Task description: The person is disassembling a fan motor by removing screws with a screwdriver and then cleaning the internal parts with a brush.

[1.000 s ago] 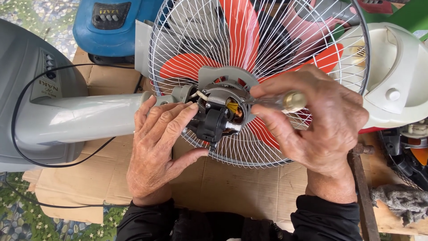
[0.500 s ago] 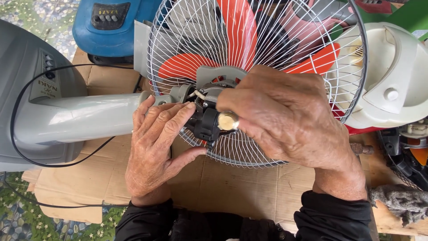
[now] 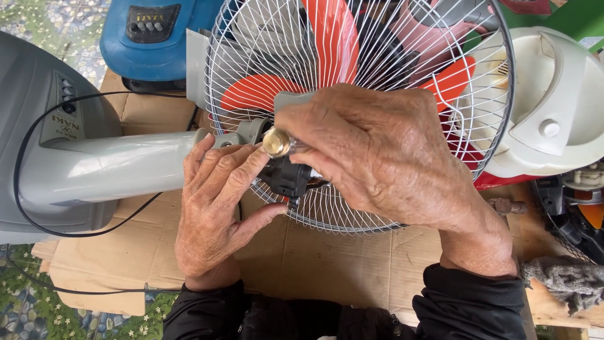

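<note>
A grey stand fan lies on its side, its white wire guard [image 3: 390, 56] over orange blades [image 3: 327, 38]. My left hand [image 3: 217, 201] rests on the grey neck [image 3: 119, 167] where it meets the motor, fingers touching the black motor part [image 3: 286, 179]. My right hand [image 3: 377, 151] is closed on a screwdriver whose yellowish clear handle end [image 3: 275, 142] points at me, held over the motor back. The screwdriver tip and most of the motor are hidden under my right hand.
Grey fan base [image 3: 38, 119] with buttons at left, a black cord [image 3: 63, 233] looping over brown cardboard [image 3: 314, 264]. Blue appliance [image 3: 151, 38] at the back, white plastic housing [image 3: 553, 107] at right, a grey rag [image 3: 566, 280] and other parts at lower right.
My right hand swung left over the motor, turning the screwdriver from lying sideways to standing with its handle end toward me. The left hand stayed on the neck.
</note>
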